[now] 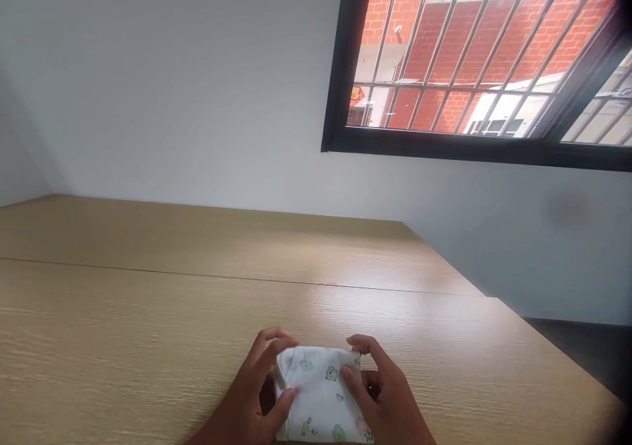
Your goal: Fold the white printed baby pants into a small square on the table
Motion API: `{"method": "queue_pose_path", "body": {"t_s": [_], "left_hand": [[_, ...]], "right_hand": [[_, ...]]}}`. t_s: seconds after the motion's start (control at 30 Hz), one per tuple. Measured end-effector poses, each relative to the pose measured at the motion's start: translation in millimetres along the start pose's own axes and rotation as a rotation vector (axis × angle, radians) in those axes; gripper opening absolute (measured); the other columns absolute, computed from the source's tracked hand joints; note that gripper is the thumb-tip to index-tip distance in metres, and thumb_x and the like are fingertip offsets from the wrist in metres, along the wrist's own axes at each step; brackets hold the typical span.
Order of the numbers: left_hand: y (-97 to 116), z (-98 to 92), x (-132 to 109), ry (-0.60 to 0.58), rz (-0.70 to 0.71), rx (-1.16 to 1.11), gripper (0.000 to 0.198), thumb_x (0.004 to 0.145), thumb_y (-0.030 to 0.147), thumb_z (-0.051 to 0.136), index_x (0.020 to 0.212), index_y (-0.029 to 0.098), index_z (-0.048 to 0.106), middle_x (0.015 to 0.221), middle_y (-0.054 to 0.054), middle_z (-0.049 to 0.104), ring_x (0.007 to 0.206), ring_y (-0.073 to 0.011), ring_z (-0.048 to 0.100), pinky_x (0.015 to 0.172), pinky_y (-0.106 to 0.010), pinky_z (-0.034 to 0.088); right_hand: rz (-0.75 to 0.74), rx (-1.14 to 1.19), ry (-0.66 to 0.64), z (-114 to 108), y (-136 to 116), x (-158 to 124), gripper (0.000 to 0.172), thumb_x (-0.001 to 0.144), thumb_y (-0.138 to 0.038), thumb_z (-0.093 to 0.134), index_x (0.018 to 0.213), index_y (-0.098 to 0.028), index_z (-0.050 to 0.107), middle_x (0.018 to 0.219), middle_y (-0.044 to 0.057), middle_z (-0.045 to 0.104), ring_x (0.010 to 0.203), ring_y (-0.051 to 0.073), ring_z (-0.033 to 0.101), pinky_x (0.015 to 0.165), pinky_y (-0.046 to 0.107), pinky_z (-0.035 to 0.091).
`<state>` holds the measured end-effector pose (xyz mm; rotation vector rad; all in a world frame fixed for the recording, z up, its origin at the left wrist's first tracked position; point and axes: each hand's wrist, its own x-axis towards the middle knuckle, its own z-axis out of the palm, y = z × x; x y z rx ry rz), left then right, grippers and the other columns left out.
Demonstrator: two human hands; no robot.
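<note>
A folded white cloth [320, 392] with small green bear prints lies on the light wooden table [247, 313], near the table's near edge. My left hand [251, 392] grips the cloth's left side, with its fingers curled over the top. My right hand [382, 392] presses on the right side, its fingertips on the upper corner and upper face. The cloth's lowest part runs off the bottom of the picture.
A seam crosses the wooden table behind the cloth. A white wall [197, 103] rises beyond the table. A dark-framed barred window [474, 56] shows a red brick building. A dark floor [577, 346] shows past the table's right edge.
</note>
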<state>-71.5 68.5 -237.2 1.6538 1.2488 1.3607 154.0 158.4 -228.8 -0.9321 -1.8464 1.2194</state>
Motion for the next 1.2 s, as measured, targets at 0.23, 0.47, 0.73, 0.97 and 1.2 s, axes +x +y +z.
{"method": "queue_pose_path", "body": {"t_s": [0.23,0.47,0.73,0.97,1.2], "left_hand": [[14.4,-0.4,8.4,-0.06,0.534,0.869,0.034,0.099,0.009,0.029,0.119,0.014,0.057,0.138,-0.015,0.039,0.129,-0.0318,0.036,0.104,-0.052,0.045],[3.0,22.1,6.2,-0.097,0.797,1.194,0.039,0.107,0.012,0.025,0.122,0.012,0.062,0.141,-0.008,0.043,0.133,-0.0267,0.036,0.117,-0.053,-0.005],[-2.5,16.6,3.3,-0.26,0.692,1.27,0.037,0.109,0.039,0.043,0.137,0.016,0.05,0.152,-0.002,0.028,0.139,-0.0294,0.023,0.112,-0.049,0.033],[19.7,5.3,9.4,-0.303,0.629,0.834,0.025,0.092,0.006,0.051,0.112,0.019,0.059,0.121,0.003,0.06,0.129,-0.0223,0.04,0.119,-0.038,0.014],[68.5,-59.2,57.0,0.166,0.445,0.3,0.015,0.093,0.015,0.055,0.08,0.016,0.062,0.081,-0.001,0.062,0.074,-0.0163,0.058,0.071,-0.029,0.045]], "right_hand": [[-0.642,-0.525,0.153,-2.7,-16.4,-0.1,0.023,0.102,-0.016,0.044,0.122,-0.022,0.053,0.122,0.012,0.042,0.106,0.03,0.051,0.083,0.042,0.052],[-0.718,-0.461,-0.186,13.9,-24.1,-6.4,0.022,0.094,-0.004,0.038,0.103,-0.017,0.053,0.099,0.01,0.054,0.086,0.027,0.053,0.074,0.036,0.05],[-0.44,-0.087,-0.178,17.3,-20.3,-0.7,0.017,0.082,-0.015,0.04,0.087,-0.018,0.056,0.097,0.008,0.051,0.085,0.023,0.053,0.074,0.029,0.046],[-0.448,-0.12,-0.184,8.6,-30.7,0.0,0.017,0.091,-0.019,0.042,0.082,-0.018,0.057,0.09,0.006,0.054,0.079,0.022,0.055,0.068,0.029,0.045],[-0.381,-0.357,0.403,-88.2,-86.8,41.2,0.024,0.099,-0.033,0.055,0.081,-0.019,0.062,0.083,0.003,0.06,0.075,0.022,0.058,0.063,0.028,0.046]]}}
